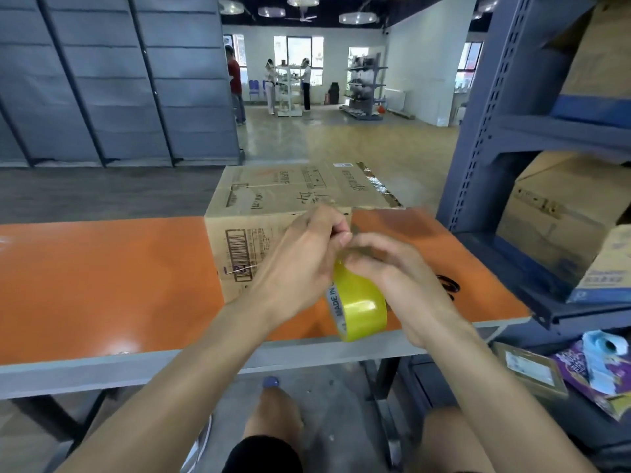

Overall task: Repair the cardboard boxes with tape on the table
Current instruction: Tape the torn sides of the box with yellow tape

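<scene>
Gripping the yellow tape roll [358,305] from above, the right hand [392,268] curls its fingers over the roll's top, so the roll hangs under the palm, over the near edge of the orange table [102,274]. The left hand [300,264] meets it from the left, thumb and curled fingers pinching at the top of the roll, close against the right fingertips; whether a loose tape end sits between them is too small to tell. Just behind both hands stands the cardboard box [273,196], its printed side facing them and its top flaps closed, with a shiny strip along the far right edge. A black object [449,285] lies on the table just right of the right hand. Farther right rises a blue shelf rack [485,131].
</scene>
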